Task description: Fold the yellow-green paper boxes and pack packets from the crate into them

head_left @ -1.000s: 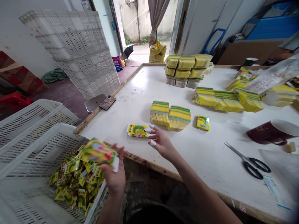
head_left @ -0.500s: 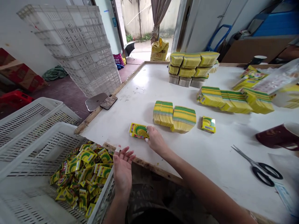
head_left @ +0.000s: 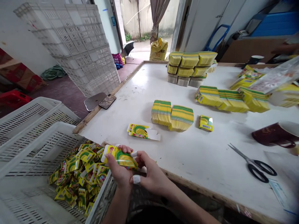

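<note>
Carton [head_left: 121,158]: a flat yellow and green printed piece, held in both hands just above the near edge of the table [head_left: 210,155], beside the crate.
Left hand [head_left: 119,174]: curled under the carton from below, fingertips showing over its far edge; it grips the piece.
Right hand [head_left: 153,176]: closed on the carton's right end, with white tape around two fingertips [head_left: 136,179].
Crate [head_left: 35,140]: white slotted plastic, at the left, holding a loose heap of yellow and green packets [head_left: 79,177].
Second carton [head_left: 140,131]: lies flat on the table just beyond the hands, a white flap open to its right.
Near stacks [head_left: 173,116]: two bundles of flat cartons standing side by side, mid-table.
Small box [head_left: 206,123]: alone, just right of those stacks.
Far stacks [head_left: 190,68]: bundles piled in layers at the table's far edge; another row [head_left: 231,99] lies to the right.
Scissors [head_left: 254,163]: black handles, lying on the right, well apart from the hands.
Mug [head_left: 274,135]: dark red, beyond the scissors.
Phones [head_left: 100,101]: two, at the table's left rim.
</note>
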Tool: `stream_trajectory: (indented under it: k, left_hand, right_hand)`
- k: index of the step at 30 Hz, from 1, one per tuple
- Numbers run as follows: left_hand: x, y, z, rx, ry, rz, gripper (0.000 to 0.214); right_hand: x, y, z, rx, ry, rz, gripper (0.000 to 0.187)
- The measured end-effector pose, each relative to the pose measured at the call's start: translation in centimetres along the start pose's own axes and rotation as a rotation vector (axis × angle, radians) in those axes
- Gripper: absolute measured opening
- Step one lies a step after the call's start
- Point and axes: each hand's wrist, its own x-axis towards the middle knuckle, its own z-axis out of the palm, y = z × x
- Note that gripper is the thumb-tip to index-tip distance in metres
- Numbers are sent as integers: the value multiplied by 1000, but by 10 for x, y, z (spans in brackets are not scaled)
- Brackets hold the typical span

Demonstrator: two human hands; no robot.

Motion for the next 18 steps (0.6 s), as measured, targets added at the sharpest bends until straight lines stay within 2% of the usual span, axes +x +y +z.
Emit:
stream_trajectory:
  k: [2,4,6,8,11,12,14,16,18]
  left_hand:
    - [-3,-2,1,108,11,8,60]
    - [-6,-5,-3,254,-53,23,69]
    - [-9,-8,-10,354,-124,45,60]
    - [-9,-9,-18,398,-140,56,42]
    - [-2,-2,-29,440,-159,40,31]
    - [2,4,-31,457,-219,19,37]
    - [11,19,-33,500,-391,-21,66]
    - [18,33,-31,594,-552,-32,99]
    - [18,41,-25,816,-675,-35,109]
  right_hand:
    - [0,0,-4,-31,52,12,43]
    - [2,-1,-15,-28,97,25,33]
    - [2,-1,-30,-32,134,13,22]
    - [1,-2,-43,-81,175,-14,12]
    - [-3,-5,-60,-269,244,-95,10]
    - [-4,-7,-64,-356,267,-149,9]
    - [-7,-13,-72,-564,270,-295,12]
    - [-11,-20,-76,-795,197,-424,20]
    - [-14,-26,-75,-972,71,-508,22]
